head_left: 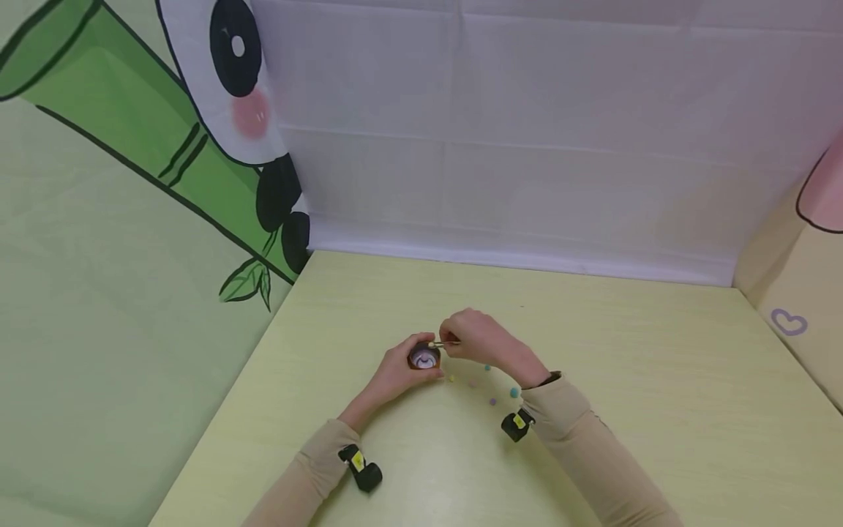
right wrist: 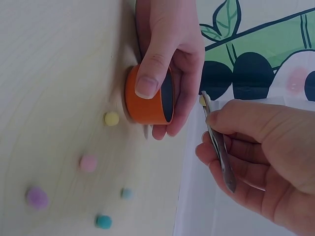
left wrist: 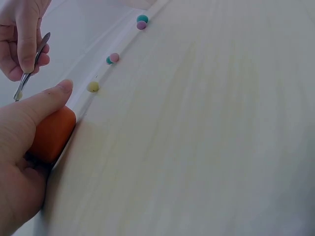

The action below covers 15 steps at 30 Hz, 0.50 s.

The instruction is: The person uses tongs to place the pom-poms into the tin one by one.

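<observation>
The right hand's [right wrist: 261,157] thumb and fingers are pressed together on a pair of slim metal tweezers [right wrist: 219,145], whose tips pinch a tiny yellow ball [right wrist: 202,101] just above the open mouth of a small round orange cup [right wrist: 145,98]. The left hand [head_left: 395,369] is curled round that cup, thumb across its near wall and fingers behind it, steadying it on the pale yellow-green wooden table [head_left: 626,380] near its middle.

To the right of the cup, loose fuzzy little balls lie on the table: a yellow one [right wrist: 111,118] just beside the cup, then a pink one [right wrist: 88,163], a purple one [right wrist: 37,197] and two teal ones [right wrist: 103,221] further off. A white cloth backdrop [head_left: 527,132] hangs at the far edge, with a panda-and-bamboo cloth [head_left: 132,183] on the left.

The likely slip is at the tweezer tips: the ball is small and soft, so a slackened squeeze or a knock against the cup's rim could drop it outside, among the others. A nudge from the tweezers could also tip the light cup if the left hand loosens.
</observation>
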Available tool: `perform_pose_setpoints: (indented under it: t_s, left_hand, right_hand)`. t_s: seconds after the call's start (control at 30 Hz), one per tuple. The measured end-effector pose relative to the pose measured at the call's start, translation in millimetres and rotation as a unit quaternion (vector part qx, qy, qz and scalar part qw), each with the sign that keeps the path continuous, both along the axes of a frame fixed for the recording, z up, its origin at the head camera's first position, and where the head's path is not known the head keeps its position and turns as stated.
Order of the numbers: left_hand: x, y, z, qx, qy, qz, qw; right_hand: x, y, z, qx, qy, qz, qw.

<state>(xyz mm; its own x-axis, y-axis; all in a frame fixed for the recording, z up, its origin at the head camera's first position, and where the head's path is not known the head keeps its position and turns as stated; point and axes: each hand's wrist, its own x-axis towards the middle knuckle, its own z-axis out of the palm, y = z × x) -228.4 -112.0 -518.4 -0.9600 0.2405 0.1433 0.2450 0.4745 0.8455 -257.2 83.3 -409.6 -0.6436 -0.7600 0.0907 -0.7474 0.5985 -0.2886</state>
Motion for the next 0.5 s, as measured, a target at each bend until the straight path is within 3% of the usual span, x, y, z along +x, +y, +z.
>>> perform_pose_setpoints:
  t_s: [0.5]
  left_hand:
    - [-5.7, 6.0, -2.6, 0.002, -0.002, 0.016, 0.9999]
  right_hand:
    - [-5.6, 3.0, -1.1, -0.004, 0.009, 0.017, 1.0]
